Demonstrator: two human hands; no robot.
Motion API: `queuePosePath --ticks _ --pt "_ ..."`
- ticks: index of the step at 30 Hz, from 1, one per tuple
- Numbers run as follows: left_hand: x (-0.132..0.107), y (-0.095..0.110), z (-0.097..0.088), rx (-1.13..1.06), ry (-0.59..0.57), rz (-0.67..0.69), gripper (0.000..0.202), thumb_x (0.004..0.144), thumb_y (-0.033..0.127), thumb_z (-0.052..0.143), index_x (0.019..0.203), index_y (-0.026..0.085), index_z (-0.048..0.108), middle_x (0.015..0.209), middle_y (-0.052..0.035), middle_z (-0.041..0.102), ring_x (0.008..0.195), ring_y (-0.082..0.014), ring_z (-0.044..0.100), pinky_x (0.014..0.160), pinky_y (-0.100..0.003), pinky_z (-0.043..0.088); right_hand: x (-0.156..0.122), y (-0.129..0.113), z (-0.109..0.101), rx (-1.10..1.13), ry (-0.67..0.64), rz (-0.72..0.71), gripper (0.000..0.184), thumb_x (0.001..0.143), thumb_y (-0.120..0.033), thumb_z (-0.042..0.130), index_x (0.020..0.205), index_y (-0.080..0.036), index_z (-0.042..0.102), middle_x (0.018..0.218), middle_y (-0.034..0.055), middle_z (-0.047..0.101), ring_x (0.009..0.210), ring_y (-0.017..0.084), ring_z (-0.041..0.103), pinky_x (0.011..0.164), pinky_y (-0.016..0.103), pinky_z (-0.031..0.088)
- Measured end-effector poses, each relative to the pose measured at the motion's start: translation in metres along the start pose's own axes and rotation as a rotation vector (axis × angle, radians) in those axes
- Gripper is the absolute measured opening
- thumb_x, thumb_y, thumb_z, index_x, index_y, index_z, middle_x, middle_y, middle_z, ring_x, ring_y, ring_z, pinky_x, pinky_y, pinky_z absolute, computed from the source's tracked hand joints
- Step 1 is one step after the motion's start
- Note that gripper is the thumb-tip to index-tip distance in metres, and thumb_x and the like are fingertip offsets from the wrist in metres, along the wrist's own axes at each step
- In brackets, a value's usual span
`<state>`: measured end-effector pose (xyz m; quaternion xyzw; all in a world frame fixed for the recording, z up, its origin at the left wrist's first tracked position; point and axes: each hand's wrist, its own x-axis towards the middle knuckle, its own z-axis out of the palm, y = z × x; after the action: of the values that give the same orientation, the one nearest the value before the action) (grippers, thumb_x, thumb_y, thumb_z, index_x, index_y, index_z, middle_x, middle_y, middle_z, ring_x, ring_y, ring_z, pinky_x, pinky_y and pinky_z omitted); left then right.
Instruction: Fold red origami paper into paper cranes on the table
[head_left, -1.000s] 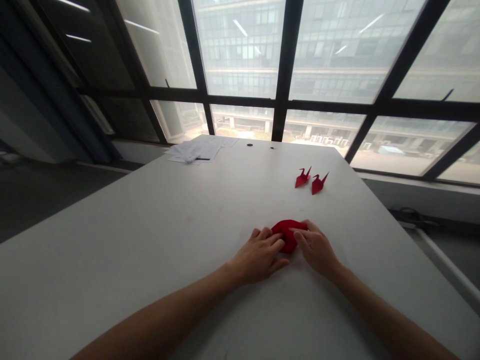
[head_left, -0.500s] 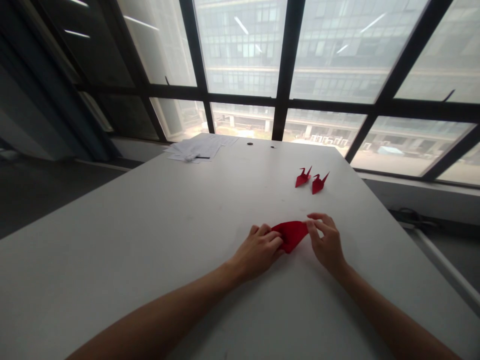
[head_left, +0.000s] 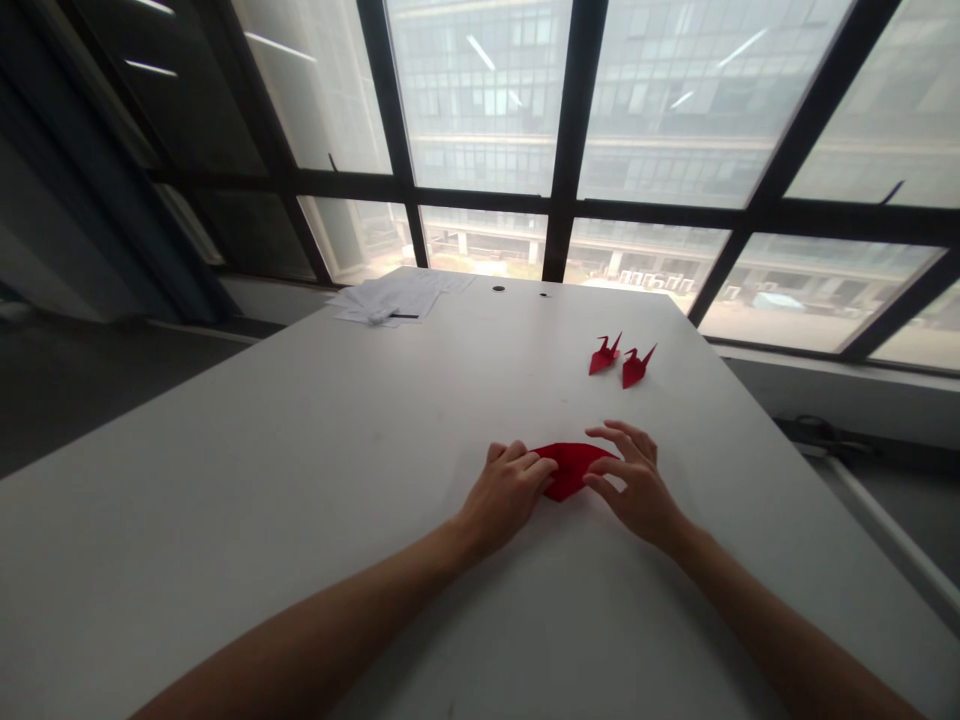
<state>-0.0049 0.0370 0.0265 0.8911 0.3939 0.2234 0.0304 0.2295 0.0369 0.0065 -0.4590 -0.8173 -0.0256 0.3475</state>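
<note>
Right hand shifted inward over red paper, well inside edges of table.

The left arm and right arm slant inward, the left hand back-up with fingers bent, the right hand near it, thumb and one finger curved close together, another finger raised above.

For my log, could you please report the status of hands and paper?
Left hand on folded paper, left side. Right hand at its right side. Two cranes beyond, untouched.
</note>
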Motion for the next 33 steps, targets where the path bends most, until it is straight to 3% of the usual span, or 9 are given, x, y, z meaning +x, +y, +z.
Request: queuePosePath --ticks 5,8,10,13,17,22,26,29,33 --pt "-0.001 -0.002 0.001 0.025 0.008 -0.017 0.015 0.096 0.025 0.055 0.107 0.024 0.066 0.099 -0.0040 0.070 0.094 -0.0223 0.056 0.087 -0.040 0.036 0.002 -0.001 0.004 0.041 -0.019 0.054 0.011 0.087 -0.023 0.062 0.076 -0.023 0.065 0.123 0.0066 0.064 0.127 0.029 0.046 0.106 0.050 0.032" --pt "-0.001 -0.001 0.001 0.062 0.097 -0.049 0.032 0.095 0.021 0.055 0.127 0.026 0.058 0.121 -0.0085 0.063 0.112 -0.0256 0.054 0.094 -0.042 0.039 0.003 -0.003 0.007 0.051 -0.019 0.089 0.007 0.082 -0.017 0.062 0.085 -0.023 0.065 0.120 0.0073 0.065 0.124 0.029 0.049 0.105 0.049 0.035" --pt "-0.002 -0.002 0.004 0.060 0.129 -0.033 0.048 0.095 0.016 0.051 0.142 0.024 0.045 0.141 -0.0112 0.052 0.129 -0.0264 0.046 0.103 -0.043 0.037 0.004 -0.003 0.009 0.043 -0.025 0.109 0.020 0.079 -0.015 0.061 0.096 -0.023 0.065 0.120 0.0087 0.064 0.122 0.029 0.050 0.103 0.049 0.037" --pt "-0.002 -0.003 0.012 0.053 0.062 0.049 0.055 0.096 0.012 0.043 0.150 0.020 0.033 0.151 -0.0117 0.043 0.140 -0.0231 0.039 0.113 -0.043 0.033 0.003 0.000 0.012 0.047 -0.020 0.137 0.039 0.078 -0.016 0.061 0.117 -0.022 0.061 0.124 0.0103 0.062 0.120 0.030 0.051 0.102 0.048 0.039" --pt "-0.005 -0.005 0.016 0.043 -0.031 0.087 0.048 0.097 0.013 0.043 0.145 0.019 0.041 0.143 -0.0116 0.054 0.132 -0.0214 0.050 0.112 -0.040 0.039 0.002 0.002 0.012 0.035 -0.048 0.133 0.052 0.084 -0.015 0.057 0.135 -0.022 0.051 0.128 0.0102 0.062 0.118 0.026 0.054 0.102 0.044 0.038" --pt "-0.007 -0.003 0.012 0.003 -0.071 0.081 0.037 0.094 0.011 0.050 0.129 0.021 0.058 0.131 -0.0079 0.063 0.120 -0.0208 0.060 0.106 -0.038 0.047 0.000 -0.007 0.004 -0.167 -0.206 0.085 0.029 0.093 -0.015 0.049 0.110 -0.026 0.070 0.121 0.0079 0.068 0.114 0.025 0.057 0.103 0.045 0.033" --pt "-0.008 -0.001 0.012 0.023 -0.095 0.077 0.035 0.093 0.009 0.049 0.123 0.019 0.062 0.131 -0.0097 0.063 0.120 -0.0218 0.060 0.105 -0.037 0.049 -0.008 -0.016 0.005 -0.327 -0.276 0.107 0.040 0.093 -0.008 0.042 0.123 -0.020 0.064 0.131 0.0129 0.063 0.123 0.029 0.054 0.109 0.053 0.026" --pt "-0.009 0.002 0.013 0.021 -0.069 0.073 0.031 0.094 0.012 0.049 0.121 0.017 0.062 0.131 -0.0111 0.062 0.126 -0.0224 0.057 0.109 -0.038 0.046 -0.015 -0.021 0.013 -0.368 -0.298 0.149 0.042 0.096 -0.014 0.039 0.134 -0.014 0.057 0.140 0.0172 0.056 0.133 0.031 0.047 0.114 0.057 0.019" --pt "-0.009 0.003 0.015 -0.020 -0.041 0.076 0.027 0.098 0.017 0.045 0.121 0.016 0.060 0.138 -0.0113 0.057 0.133 -0.0212 0.050 0.113 -0.037 0.042 -0.021 -0.022 0.022 -0.342 -0.329 0.220 0.045 0.100 -0.021 0.034 0.140 -0.008 0.049 0.148 0.0194 0.046 0.141 0.030 0.039 0.116 0.055 0.021"
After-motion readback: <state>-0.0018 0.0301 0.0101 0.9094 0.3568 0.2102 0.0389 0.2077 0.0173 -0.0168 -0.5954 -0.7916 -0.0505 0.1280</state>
